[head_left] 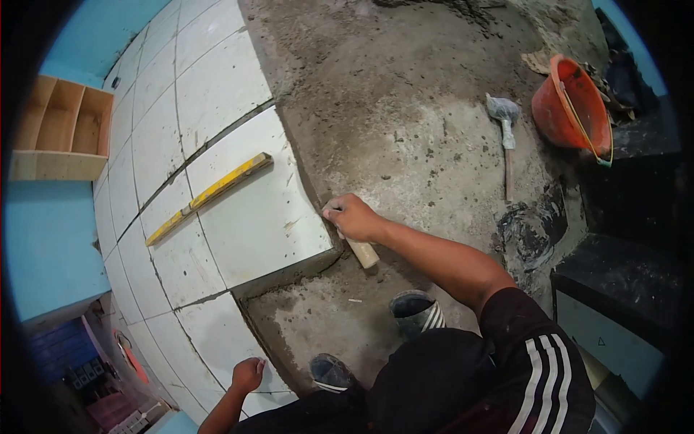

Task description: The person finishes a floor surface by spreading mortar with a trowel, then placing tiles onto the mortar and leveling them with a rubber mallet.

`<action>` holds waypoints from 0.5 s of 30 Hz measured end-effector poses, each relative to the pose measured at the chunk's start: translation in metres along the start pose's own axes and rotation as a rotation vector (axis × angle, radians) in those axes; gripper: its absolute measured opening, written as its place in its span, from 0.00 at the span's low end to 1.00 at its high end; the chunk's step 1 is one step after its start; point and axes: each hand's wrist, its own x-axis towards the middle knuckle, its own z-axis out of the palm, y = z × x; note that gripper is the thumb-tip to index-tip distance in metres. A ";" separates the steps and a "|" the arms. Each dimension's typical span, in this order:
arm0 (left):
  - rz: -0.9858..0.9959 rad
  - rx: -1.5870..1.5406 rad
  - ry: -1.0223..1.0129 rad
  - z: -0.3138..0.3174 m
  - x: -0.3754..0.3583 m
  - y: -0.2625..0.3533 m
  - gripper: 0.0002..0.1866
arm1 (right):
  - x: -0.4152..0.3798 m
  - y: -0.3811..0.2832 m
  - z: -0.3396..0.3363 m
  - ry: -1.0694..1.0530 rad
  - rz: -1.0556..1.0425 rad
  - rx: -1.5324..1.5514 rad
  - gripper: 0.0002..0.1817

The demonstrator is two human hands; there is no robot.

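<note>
My right hand (352,218) is closed around a tool beside the right edge of a large white tile (253,239); the tool's pale wooden handle (363,254) sticks out below the fist, and its other end is hidden. Lower left, my left hand (249,374) is closed over a white tile (217,334); a small pale bit shows at its fingertips, too small to name. A yellow spirit level (210,197) lies diagonally across the tiles, away from both hands.
An orange bucket (571,105) stands at the upper right, with a mallet (504,116) wrapped in plastic on the rough floor (412,152) beside it. A wooden shelf (63,123) is at the left. Dark steps (622,275) are at the right.
</note>
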 end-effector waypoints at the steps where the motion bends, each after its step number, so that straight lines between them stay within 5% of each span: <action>1: -0.013 0.020 -0.019 -0.003 0.005 0.002 0.18 | -0.007 -0.009 -0.005 -0.026 0.015 -0.003 0.14; 9: 0.027 -0.022 -0.009 -0.007 0.023 0.014 0.18 | 0.037 0.009 -0.019 0.152 -0.012 0.077 0.14; 15: -0.054 -0.037 -0.028 0.005 0.009 -0.004 0.19 | 0.080 -0.012 -0.010 0.076 -0.005 0.093 0.14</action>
